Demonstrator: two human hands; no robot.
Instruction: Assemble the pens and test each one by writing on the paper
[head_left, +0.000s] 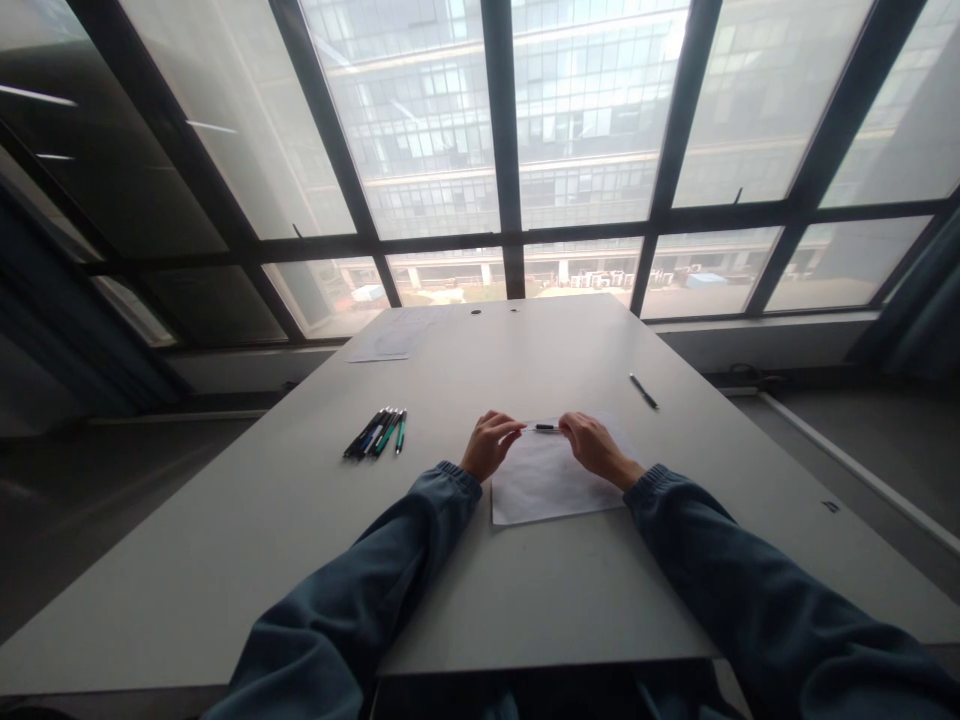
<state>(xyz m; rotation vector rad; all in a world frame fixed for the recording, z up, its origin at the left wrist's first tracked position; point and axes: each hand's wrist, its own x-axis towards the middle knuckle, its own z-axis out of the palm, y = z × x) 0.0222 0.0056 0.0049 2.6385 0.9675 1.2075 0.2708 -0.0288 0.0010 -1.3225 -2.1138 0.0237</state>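
Over a sheet of white paper (555, 490), a pen with a dark grip (547, 428) lies level between my two hands. My right hand (598, 447) pinches the pen at its right end, with the fingers bent around it. The fingertips of my left hand (492, 444) are closed on a thin pale piece at the pen's left end. Whether that piece is the pen's refill or its tip is too small to tell. My fingers hide both ends. Both hands are just above or on the paper's upper half.
A bunch of several pens (373, 433), black, blue and green, lies on the white table (450, 590) to the left. One dark pen (643, 391) rests apart at the right. Printed sheets (386, 338) lie at the far left, near the windows (585, 110).
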